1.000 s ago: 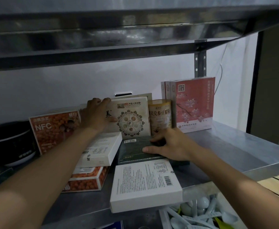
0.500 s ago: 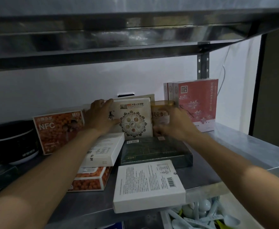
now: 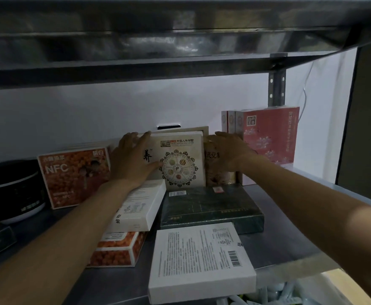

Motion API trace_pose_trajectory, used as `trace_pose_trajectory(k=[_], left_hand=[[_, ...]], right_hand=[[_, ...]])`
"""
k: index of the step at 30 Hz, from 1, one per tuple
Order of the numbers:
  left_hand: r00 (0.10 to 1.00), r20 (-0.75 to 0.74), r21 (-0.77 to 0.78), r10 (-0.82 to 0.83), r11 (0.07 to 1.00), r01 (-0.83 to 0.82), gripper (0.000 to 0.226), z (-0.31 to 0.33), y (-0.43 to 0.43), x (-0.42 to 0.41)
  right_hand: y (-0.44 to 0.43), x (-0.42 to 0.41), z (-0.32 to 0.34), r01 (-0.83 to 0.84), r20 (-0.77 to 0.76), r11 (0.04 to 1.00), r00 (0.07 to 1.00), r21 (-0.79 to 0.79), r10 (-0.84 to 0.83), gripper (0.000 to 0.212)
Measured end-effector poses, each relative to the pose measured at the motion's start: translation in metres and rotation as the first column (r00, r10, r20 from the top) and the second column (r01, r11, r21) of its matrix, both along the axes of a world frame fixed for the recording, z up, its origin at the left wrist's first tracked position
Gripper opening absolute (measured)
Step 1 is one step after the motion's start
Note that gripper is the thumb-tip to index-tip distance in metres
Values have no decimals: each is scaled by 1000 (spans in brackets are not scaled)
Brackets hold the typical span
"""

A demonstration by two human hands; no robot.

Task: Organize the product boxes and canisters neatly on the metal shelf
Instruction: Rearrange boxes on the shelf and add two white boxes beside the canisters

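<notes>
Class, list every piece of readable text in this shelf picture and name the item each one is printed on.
"NFC": upright orange box, large, and again smaller near its bottom.
"PICC 中国人保财险": upright cream box, top.
"养": same cream box, left side.
Fine print and barcode digits on the flat white box: too small.
Canister and pink box: blurred.

Right hand (image 3: 232, 154) was flat on the dark green box (image 3: 211, 208) 1.0 s ago. It lifted off and went toward 12 o'clock. By 0.5 s ago it was at the gold canister (image 3: 218, 167), low on its front. It's now higher, fingers curled over the canister's top edge, palm covering most of the label. Green box is fully uncovered. Left hand (image 3: 134, 160) crept slightly toward 3 o'clock across the cream mandala-print box (image 3: 181, 164), with the fingertips now further onto its front face. The camera view also moved closer in.
</notes>
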State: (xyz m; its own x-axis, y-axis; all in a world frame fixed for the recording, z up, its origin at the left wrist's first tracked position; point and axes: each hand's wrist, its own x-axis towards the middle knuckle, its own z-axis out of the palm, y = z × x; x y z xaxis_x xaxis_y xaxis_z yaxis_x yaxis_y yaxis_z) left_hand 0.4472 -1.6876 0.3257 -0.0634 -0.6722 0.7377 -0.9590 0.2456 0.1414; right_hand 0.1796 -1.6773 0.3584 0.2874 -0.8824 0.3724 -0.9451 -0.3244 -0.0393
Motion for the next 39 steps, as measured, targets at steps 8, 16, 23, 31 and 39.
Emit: trace_pose_trajectory(k=[8,16,23,31,39], left_hand=[[1000,-5,-4,-1,1000,1,87,-1,2,-1],[1000,-1,9,10,1000,-10,88,-1,2,-1],[1000,16,0,0,1000,0,84,5,2,1],[1000,14,-21,1,1000,-1,77,5,1,-5],[999,16,-53,-38,998,39,79,-3,1,1]], right_hand=[[-13,2,-5,-2,19,996,1000,-92,3,57],[-22,-4,-7,-39,35,993,998,-110,43,52],[-24,-7,0,-81,60,996,995,-30,83,52],[-35,1,32,36,-30,968,999,249,-29,71],[-55,-2,45,64,11,968,998,242,-69,51]])
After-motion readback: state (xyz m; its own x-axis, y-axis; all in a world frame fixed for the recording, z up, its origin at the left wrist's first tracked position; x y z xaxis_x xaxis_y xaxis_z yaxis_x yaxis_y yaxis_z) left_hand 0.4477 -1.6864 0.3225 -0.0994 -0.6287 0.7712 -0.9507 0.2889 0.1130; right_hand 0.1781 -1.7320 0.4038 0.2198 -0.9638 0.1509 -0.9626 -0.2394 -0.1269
